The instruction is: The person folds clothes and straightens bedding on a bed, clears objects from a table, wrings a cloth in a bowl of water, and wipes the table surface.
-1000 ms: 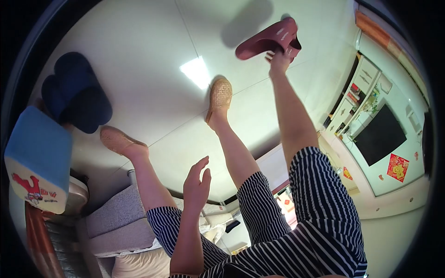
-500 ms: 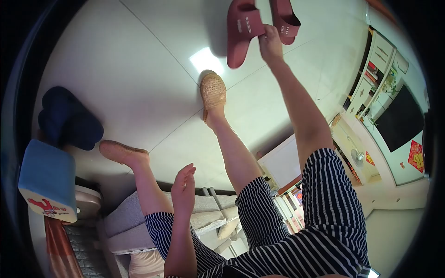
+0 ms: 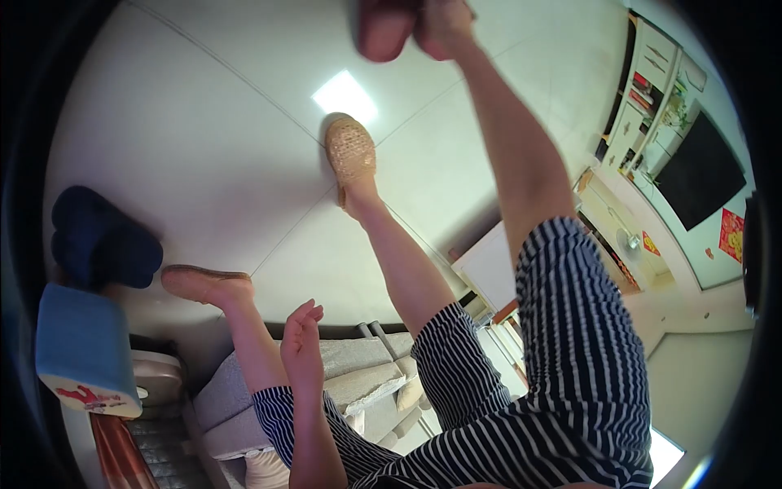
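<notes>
My right hand (image 3: 448,23) reaches to the top edge of the head view, closed on a pair of dark red slide slippers (image 3: 386,31). They are blurred by motion and largely cut off by the frame. My left hand (image 3: 301,338) hangs over my lap, holding nothing, its fingers loosely bent and apart from any object. On my feet are tan woven slippers (image 3: 350,151), one planted on the floor tiles and the other farther left.
Dark blue slippers (image 3: 102,236) stand on the tiled floor (image 3: 212,147) at the left, beside a blue padded stool (image 3: 85,342). A grey sofa (image 3: 232,391) lies below. Right are a white table (image 3: 493,269), cabinets (image 3: 631,122) and a dark television (image 3: 700,171).
My right hand and the red slippers have moved up, mostly past the top edge. The whole view has shifted slightly. My left hand stays much the same.
</notes>
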`<state>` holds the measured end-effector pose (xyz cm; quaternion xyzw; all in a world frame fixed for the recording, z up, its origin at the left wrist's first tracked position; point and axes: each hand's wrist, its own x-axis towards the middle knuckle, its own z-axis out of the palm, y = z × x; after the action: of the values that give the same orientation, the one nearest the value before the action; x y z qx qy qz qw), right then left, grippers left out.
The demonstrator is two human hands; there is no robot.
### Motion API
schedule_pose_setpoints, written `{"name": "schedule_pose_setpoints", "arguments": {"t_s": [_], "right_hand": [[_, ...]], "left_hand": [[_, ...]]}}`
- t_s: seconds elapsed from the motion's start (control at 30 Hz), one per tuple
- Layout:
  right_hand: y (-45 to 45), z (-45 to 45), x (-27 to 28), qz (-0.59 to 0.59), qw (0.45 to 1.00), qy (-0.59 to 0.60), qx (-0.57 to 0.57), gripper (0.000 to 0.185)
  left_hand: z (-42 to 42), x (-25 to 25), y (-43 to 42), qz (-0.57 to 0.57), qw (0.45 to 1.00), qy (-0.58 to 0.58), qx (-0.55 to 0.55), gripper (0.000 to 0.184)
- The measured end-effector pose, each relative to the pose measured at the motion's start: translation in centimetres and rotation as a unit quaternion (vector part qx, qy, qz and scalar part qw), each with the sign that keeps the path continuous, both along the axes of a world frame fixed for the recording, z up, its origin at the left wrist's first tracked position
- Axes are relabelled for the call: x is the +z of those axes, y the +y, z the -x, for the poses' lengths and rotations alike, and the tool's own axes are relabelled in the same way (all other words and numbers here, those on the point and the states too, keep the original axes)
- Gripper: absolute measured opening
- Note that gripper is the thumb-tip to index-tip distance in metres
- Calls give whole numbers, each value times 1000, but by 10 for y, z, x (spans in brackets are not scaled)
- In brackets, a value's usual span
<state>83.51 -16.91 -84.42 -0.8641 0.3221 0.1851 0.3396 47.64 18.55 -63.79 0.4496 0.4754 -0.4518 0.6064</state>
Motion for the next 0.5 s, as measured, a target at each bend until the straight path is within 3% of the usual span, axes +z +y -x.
{"name": "schedule_pose_setpoints", "arguments": {"t_s": [0.03, 0.07, 0.13, 0.17, 0.2, 0.27, 0.3, 0.43, 0.5], "right_hand": [[-25, 22, -52, 179, 924, -202, 270, 29], [15, 46, -18, 176, 920, -83, 340, 32], [88, 92, 15, 126, 905, -50, 404, 41], [125, 115, 32, 97, 895, -33, 434, 46], [145, 136, 27, -4, 909, -8, 418, 42], [186, 163, 19, -22, 863, -56, 502, 32], [202, 176, 15, -76, 873, -74, 475, 27], [246, 207, 23, -24, 842, -115, 526, 21], [260, 223, 51, -124, 874, -14, 470, 22]], "left_hand": [[-2, -1, -2, -3, 1000, -1, -3, 29], [-1, -2, -4, 5, 1000, -3, -6, 29], [1, -2, -7, 14, 1000, -2, 12, 29], [2, -2, -8, 18, 1000, -3, 6, 29], [1, -2, -9, 16, 1000, -5, 13, 27], [5, -4, -10, 13, 1000, -8, 17, 27], [8, -7, -10, 12, 1000, -13, 22, 27], [6, -4, -9, 9, 999, -2, 38, 26], [10, -6, -7, 15, 999, -14, 30, 25]]}}
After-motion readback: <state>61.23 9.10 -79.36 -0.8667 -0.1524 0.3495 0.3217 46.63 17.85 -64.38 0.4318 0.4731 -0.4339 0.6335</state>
